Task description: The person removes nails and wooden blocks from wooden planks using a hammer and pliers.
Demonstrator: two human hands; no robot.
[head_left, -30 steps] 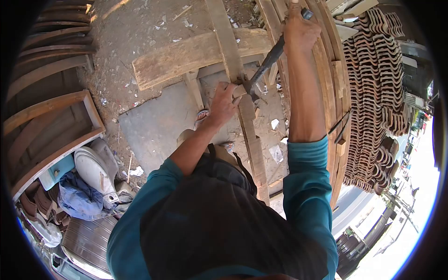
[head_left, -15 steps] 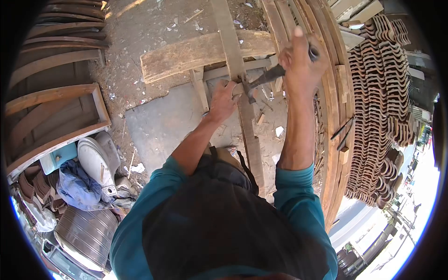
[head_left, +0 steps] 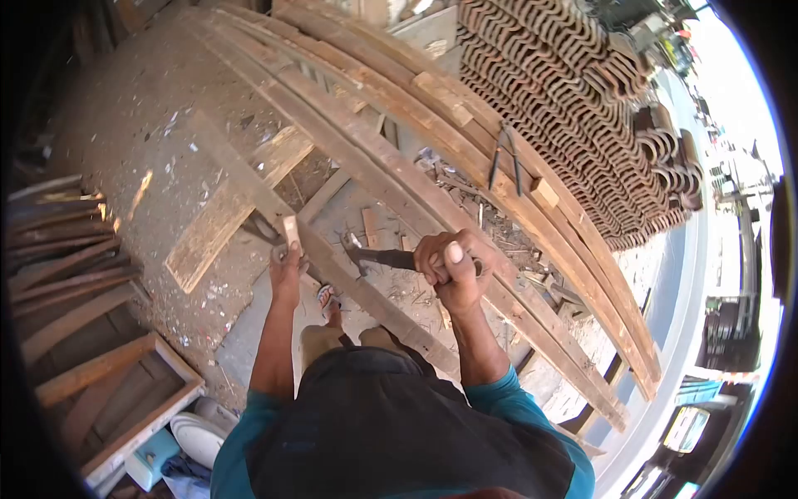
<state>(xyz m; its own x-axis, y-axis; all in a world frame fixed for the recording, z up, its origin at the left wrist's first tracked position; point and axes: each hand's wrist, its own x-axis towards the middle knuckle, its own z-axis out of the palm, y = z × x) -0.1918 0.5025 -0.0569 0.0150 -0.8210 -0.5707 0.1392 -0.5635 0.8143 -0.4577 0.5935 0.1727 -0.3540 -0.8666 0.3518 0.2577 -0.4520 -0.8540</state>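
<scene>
While the right hand is gripping a dark hammer near mid-frame, apparently stiff, head-heavy and best taken by the handle's end, the left hand is pinching a small wood block, probably light and rigid, by its lower end, left of centre. Hammer: long axis running nearly level, head pointing left; block: long axis running roughly up the frame, near a narrow plank.
</scene>
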